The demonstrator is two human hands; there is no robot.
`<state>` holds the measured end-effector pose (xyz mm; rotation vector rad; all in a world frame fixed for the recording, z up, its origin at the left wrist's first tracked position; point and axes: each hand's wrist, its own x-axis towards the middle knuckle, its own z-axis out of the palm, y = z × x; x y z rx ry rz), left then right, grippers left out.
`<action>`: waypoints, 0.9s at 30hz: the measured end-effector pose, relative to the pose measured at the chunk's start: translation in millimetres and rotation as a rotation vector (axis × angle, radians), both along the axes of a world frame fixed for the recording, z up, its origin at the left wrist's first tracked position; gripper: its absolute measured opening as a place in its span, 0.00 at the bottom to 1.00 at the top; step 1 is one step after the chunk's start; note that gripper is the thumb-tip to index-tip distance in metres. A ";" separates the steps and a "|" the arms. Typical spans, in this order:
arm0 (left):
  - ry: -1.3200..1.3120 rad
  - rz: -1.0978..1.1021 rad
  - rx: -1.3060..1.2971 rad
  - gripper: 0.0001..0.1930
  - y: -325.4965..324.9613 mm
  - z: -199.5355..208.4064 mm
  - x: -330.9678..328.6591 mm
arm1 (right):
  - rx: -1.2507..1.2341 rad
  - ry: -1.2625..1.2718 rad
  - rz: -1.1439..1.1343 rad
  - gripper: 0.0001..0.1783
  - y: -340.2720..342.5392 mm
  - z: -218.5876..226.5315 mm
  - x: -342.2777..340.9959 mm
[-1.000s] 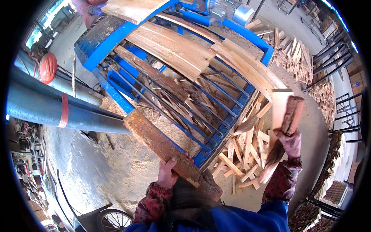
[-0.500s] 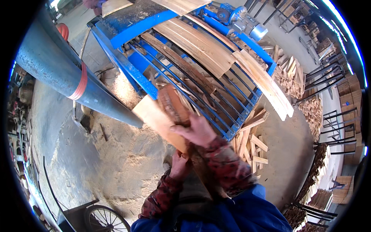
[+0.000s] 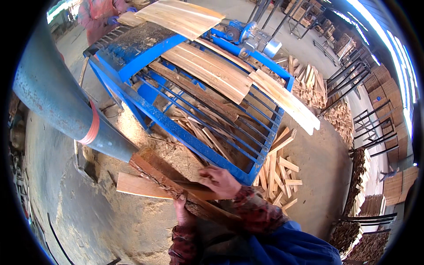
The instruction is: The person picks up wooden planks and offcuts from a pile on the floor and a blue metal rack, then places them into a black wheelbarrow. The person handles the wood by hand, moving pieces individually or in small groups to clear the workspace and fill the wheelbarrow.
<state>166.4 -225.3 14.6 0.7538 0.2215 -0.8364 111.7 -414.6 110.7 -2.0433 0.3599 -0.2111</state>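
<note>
My left hand (image 3: 184,213) grips a brown bark-edged board (image 3: 152,164) from below, its thumb against the bark. The board slants from the lower right up to the left, in front of my body. A paler, smooth board (image 3: 140,186) crosses beneath it, its left end jutting out; whether my left hand also holds this one is hidden. My right hand (image 3: 222,181) is just right of the boards, fingers loosely apart and partly curled, over the right part of the pale board. I cannot make out whether they touch it.
Ahead stands a blue metal frame (image 3: 154,118) with bars, carrying wide planks (image 3: 212,70). A grey pipe (image 3: 66,101) slopes in at left. Offcuts (image 3: 280,174) lie beyond the frame's right corner. A person (image 3: 95,17) in blue gloves stands at the far end.
The bark-edged board has swung to the left and now lies across the pale board, which has turned flatter. My right hand has loosened from the boards. The view has shifted.
</note>
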 end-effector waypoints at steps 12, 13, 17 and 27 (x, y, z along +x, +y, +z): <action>-0.066 0.145 0.041 0.34 -54.6 28.5 2.3 | -0.414 0.087 0.106 0.47 -31.7 7.4 -65.9; -0.058 0.160 0.059 0.34 -58.3 30.0 1.3 | -0.367 0.113 0.129 0.47 -29.5 9.6 -70.2; -0.085 0.138 0.057 0.36 -62.8 50.1 -5.6 | -0.278 0.128 0.243 0.46 -28.9 20.6 -84.1; -0.075 0.181 0.108 0.39 -56.2 42.1 -21.5 | -0.418 0.023 0.058 0.20 -123.1 4.8 -36.6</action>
